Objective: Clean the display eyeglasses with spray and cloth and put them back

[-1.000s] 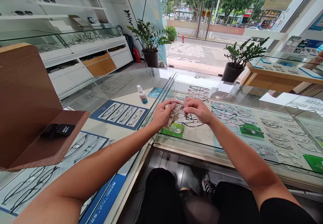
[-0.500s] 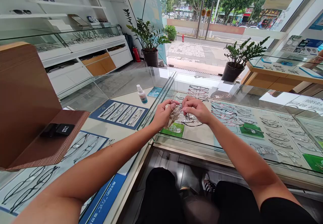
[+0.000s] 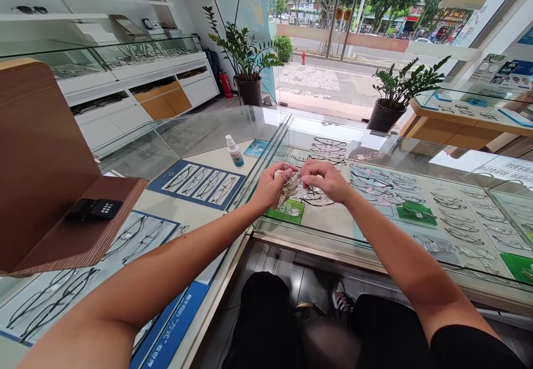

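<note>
My left hand is closed on a thin-framed pair of glasses and a pale cloth, above the glass counter. Close beside it on the right, my right hand has its fingers bent and pinched at the glasses; the exact grip is too small to make out. Beneath the hands, rows of eyeglass frames show through the counter's glass top, with a green card just below my left hand.
A white spray bottle stands on the left counter. At the left is a brown box with a black device. Potted plants stand behind the counters. A glass edge runs between the two counters.
The view has shifted slightly, while both hands stay together at the glasses. My right hand's fingers have moved a little.
</note>
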### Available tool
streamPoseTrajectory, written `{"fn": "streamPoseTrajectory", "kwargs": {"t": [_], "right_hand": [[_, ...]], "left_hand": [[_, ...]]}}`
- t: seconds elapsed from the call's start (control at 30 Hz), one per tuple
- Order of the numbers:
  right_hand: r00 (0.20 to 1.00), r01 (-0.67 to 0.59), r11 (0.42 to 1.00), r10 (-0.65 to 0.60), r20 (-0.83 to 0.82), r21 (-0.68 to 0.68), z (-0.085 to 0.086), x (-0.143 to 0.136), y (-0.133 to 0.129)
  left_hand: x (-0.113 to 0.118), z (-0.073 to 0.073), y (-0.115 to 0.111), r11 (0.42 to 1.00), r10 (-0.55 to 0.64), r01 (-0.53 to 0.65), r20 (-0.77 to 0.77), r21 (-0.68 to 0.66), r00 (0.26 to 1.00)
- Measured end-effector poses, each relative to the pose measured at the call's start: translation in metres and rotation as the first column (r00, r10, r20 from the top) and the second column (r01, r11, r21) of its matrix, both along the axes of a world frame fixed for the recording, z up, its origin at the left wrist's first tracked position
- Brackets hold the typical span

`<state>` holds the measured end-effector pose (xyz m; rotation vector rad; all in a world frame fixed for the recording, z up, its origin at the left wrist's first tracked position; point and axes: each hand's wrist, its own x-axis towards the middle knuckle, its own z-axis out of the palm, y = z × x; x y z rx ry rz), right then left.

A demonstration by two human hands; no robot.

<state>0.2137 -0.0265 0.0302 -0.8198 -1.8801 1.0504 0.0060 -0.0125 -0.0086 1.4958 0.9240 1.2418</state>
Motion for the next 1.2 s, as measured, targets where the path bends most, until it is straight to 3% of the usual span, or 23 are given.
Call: {"fn": "streamPoseTrajectory", "kwargs": {"t": [0.13,0.33,0.53,0.9,1.03,1.2], "right_hand": [[1.0,-0.003,1.0,0.003,-0.01,-0.006,-0.001,0.0,0.001],[0.999,0.022,0.999,-0.021,-0.038,0.024,0.0,0.0,0.001],[0.999,0.026,1.0,-0.026,-0.031,-0.01,-0.004,0.002,0.004],[0.991,0.045,0.999,-0.046,-0.125,-0.014,-0.006,0.002,0.007],[0.979,0.068,0.998,-0.065,-0.194,0.007,-0.003,0.003,0.008],[0.97,0.052,0.998,-0.056,-0.235,-0.026,0.001,0.004,0.007]], "left_hand": [[0.001,0.002,-0.001,0.999,-0.034,0.036,0.044,-0.036,0.998],[0.005,0.007,-0.004,0.974,-0.086,0.121,0.18,-0.191,0.98],[0.006,0.011,-0.004,0.955,-0.053,0.127,0.268,-0.269,0.962],[0.008,0.011,-0.006,0.947,0.012,0.042,0.164,-0.318,0.986],[0.007,0.007,-0.005,0.91,-0.075,0.104,0.089,-0.401,0.993],[0.006,0.008,-0.006,0.894,-0.174,0.175,0.042,-0.413,0.984]]}}
